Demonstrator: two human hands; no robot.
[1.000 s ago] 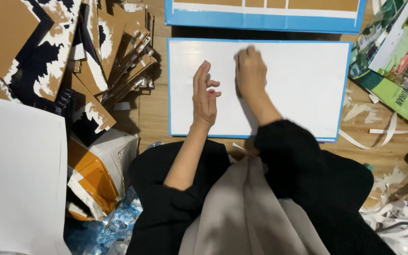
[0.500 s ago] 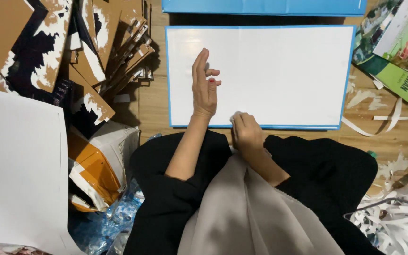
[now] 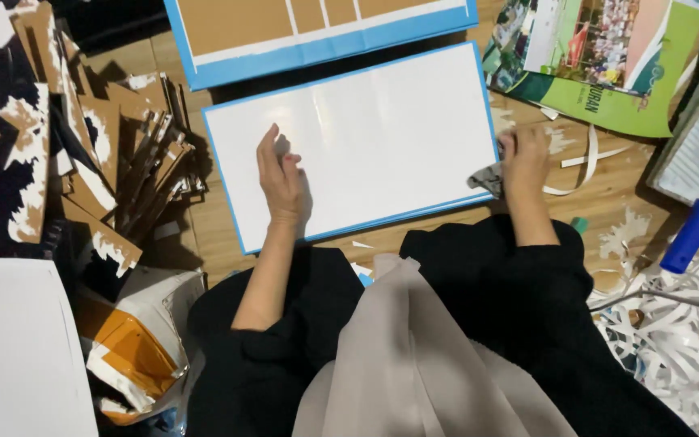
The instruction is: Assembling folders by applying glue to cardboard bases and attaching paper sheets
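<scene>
On the wooden floor (image 3: 220, 235), your left hand (image 3: 283, 182) lies flat and open, holding nothing, on the white blue-edged rectangular board (image 3: 382, 129). Your right hand (image 3: 525, 158) is closed on a small crumpled grey cloth (image 3: 487, 176) at the board's right edge. It looks stiff, light and slick, so grip it by the edges.

big white board with a thin blue edge (image 3: 382, 137), lying flat on the wood floor, tilted a bit, small crumpled grey cloth (image 3: 487, 176) sitting at its lower right corner

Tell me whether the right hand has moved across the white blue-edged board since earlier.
Yes. The right hand slid from the white blue-edged board's middle to its right edge.
</scene>
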